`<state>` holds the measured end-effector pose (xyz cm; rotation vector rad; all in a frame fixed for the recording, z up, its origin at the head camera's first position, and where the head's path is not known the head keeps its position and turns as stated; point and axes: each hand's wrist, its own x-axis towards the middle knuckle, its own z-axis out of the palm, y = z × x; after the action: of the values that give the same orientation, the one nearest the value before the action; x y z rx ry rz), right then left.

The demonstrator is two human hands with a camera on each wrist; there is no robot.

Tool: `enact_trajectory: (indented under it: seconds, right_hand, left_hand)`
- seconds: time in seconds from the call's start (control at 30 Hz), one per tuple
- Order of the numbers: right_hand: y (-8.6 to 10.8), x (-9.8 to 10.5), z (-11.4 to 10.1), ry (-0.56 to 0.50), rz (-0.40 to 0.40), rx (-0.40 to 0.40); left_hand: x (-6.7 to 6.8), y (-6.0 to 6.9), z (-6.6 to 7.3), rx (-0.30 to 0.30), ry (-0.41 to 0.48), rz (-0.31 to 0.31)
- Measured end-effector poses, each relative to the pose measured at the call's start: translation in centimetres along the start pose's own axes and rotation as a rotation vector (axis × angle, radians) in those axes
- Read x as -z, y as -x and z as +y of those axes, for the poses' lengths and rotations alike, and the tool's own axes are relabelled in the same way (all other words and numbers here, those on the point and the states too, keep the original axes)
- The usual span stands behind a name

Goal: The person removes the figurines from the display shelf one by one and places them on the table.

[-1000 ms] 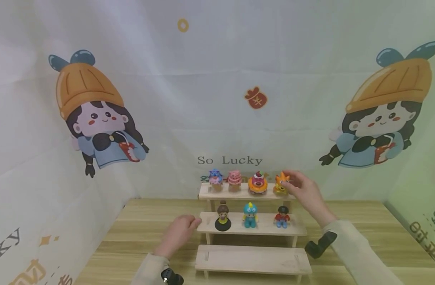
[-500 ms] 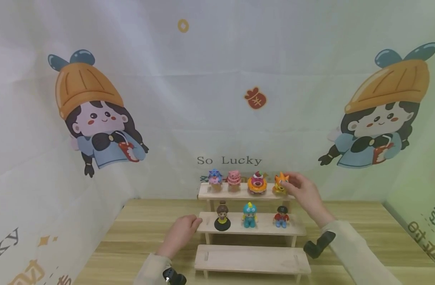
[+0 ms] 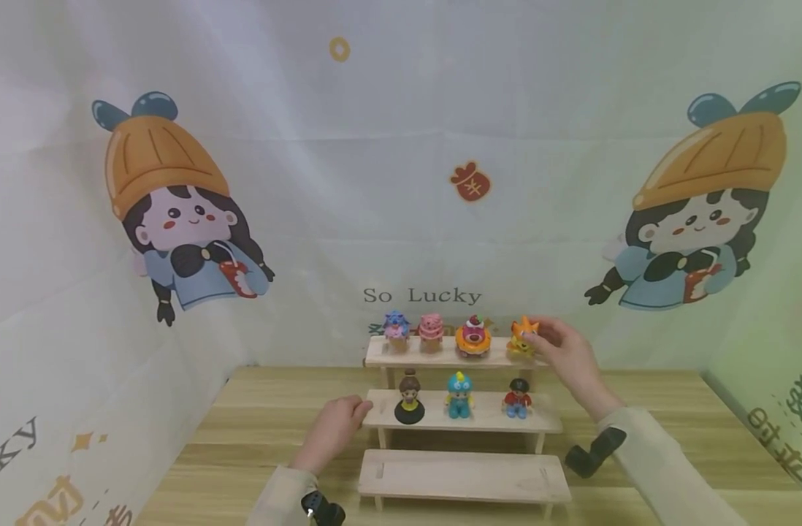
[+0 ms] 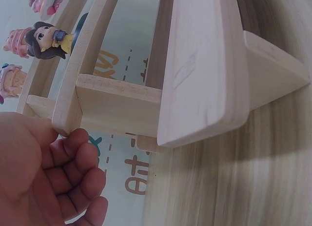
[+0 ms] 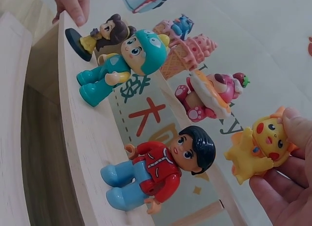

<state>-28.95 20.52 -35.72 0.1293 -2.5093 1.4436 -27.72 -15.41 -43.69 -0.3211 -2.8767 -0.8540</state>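
Observation:
A three-step wooden display stand (image 3: 467, 475) rises away from me on the table. My right hand (image 3: 570, 356) pinches a yellow toy figurine (image 5: 261, 145) with an orange spiky hood, at the right end of the top step. Thumb and fingertips hold it by the head in the right wrist view. My left hand (image 4: 53, 172) grips the left end of the middle step between thumb and curled fingers. Left of the yellow figurine on the top step are a pink bear in an orange ring (image 3: 473, 337), a pink ice-cream-cone figurine (image 3: 431, 332) and a blue one (image 3: 396, 332).
The middle step carries a brown-haired figurine on a black base (image 3: 410, 398), a teal-hooded figurine (image 3: 459, 397) and a black-haired figurine in a red jacket (image 3: 518, 399). The lowest step bears nothing. A printed cloth (image 3: 375, 183) hangs behind the wood-grain table (image 3: 243, 438).
My right hand has shifted slightly to the right along the top step with the yellow figurine. The left hand stays on the end of the middle step.

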Motion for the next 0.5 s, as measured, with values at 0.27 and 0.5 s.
enact_trajectory:
  seconds: [0.27,0.5]
  right_hand:
    - [1.5,1.2,-0.3,0.037,0.021,0.047]
    - [3.1,2.5,-0.4,0.085,0.009,0.059]
  left_hand:
    - [0.0,-0.1,0.0,-0.001,0.014,0.0]
    - [0.0,-0.2,0.0,0.02,0.015,-0.009]
